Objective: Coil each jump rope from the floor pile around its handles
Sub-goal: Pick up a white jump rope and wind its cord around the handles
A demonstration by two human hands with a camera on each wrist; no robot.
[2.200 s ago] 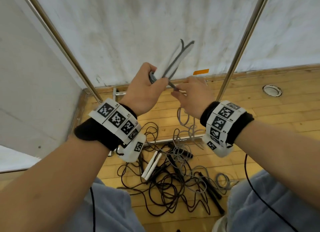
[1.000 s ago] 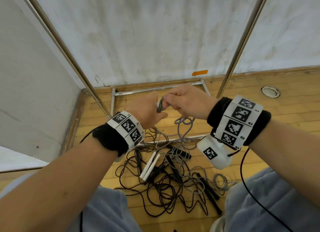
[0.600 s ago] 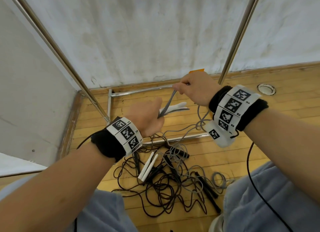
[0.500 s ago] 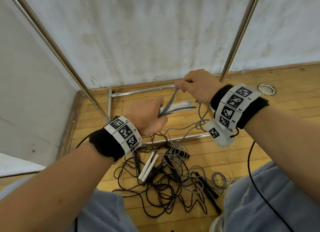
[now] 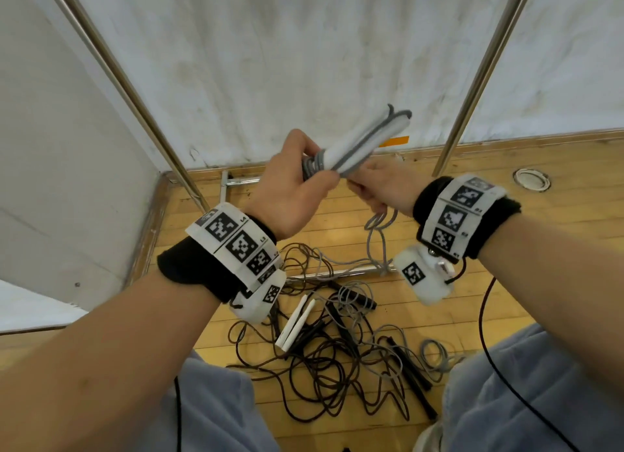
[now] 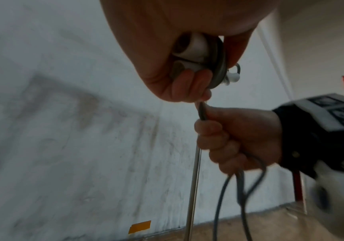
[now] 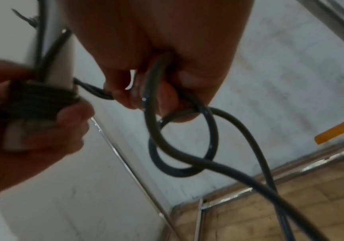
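Left hand is wrapped tight around the two white handles, held side by side and tilted up toward the wall, with a few turns of grey rope already bunched around their lower end right at the fingers. Right hand sits just beside it, fingers curled round the loose rope, which comes out of the fist in a loop and trails down to the pile on the floor. The pile is straight below the hands: tangled dark ropes, black handles, a second white pair lying together. Both wrists wear black bands with white tag strips; on the left band I can make out "L4" and "L3" next to the square codes, the right band has small print too but it's too blurry to read. Orange tape is stuck low on the wall just behind the handles. Two metal poles lean up either side of the hands.
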